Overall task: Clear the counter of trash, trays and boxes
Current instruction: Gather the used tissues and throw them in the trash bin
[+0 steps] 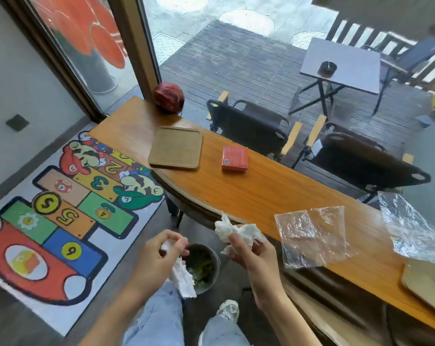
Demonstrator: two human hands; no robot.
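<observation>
Hands (pixel 159 255) hold tissues (pixel 182 278) above bin (pixel 212 275).

Glossy wood counter (pixel 261 191); matt wooden tray (pixel 176 148); crinkled clear plastic wrap (pixel 314 236); crumpled white paper tissue (pixel 236 232).

counter (pixel 261 193): orange-brown wood
my tissues (pixel 236 232): white
box (pixel 234 158): red
tray (pixel 175 147): tan
mat (pixel 61 211): bright, with numbers
</observation>
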